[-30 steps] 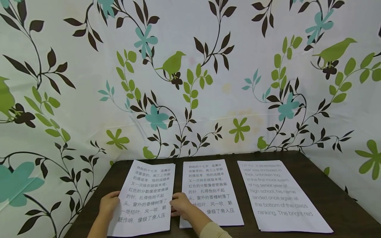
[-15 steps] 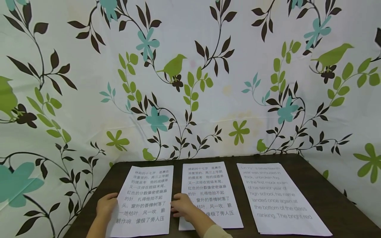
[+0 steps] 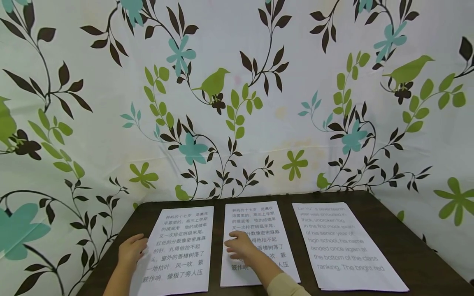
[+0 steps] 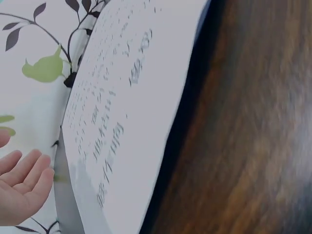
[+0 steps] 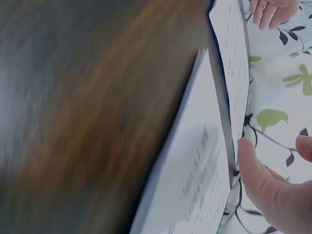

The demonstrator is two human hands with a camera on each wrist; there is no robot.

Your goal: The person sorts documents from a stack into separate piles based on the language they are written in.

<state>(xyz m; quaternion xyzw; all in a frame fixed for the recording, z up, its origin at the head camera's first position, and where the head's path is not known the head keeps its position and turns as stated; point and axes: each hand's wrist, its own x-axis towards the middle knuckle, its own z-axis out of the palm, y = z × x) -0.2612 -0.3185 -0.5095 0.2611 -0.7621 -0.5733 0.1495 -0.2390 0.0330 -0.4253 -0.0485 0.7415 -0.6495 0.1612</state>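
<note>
Three white printed sheets lie side by side along the lower part of the head view, on a dark brown wooden bench (image 3: 407, 242). The left sheet (image 3: 181, 246) and the middle sheet (image 3: 255, 222) carry Chinese characters; the right sheet (image 3: 344, 246), printed in faint English, lies untouched toward the lower right of the frame, well apart from both hands.

Two bare hands show at the bottom of the frame. The left hand (image 3: 131, 250) rests at the left edge of the left sheet, in the lower left of the frame, its grip loose with the fingers lightly bent and laid on the paper's margin rather than pinching it. The left wrist view shows that palm open, fingers relaxed, beside the paper's edge.

The right hand (image 3: 240, 246) lies on the middle sheet, just below the centre of the frame, palm down with fingers spread flat over the printed lines. Its grip is open and pressing on the paper, not curled round it. A pale cream sleeve (image 3: 286, 285) covers that forearm at the bottom edge. In the right wrist view, one thumb shows beside the paper's edge, the rest blurred.

Narrow strips of bare bench separate the three sheets. Behind the bench, filling the upper frame, hangs a white cloth (image 3: 237, 82) printed with dark vines, green birds and leaves, and teal flowers.
</note>
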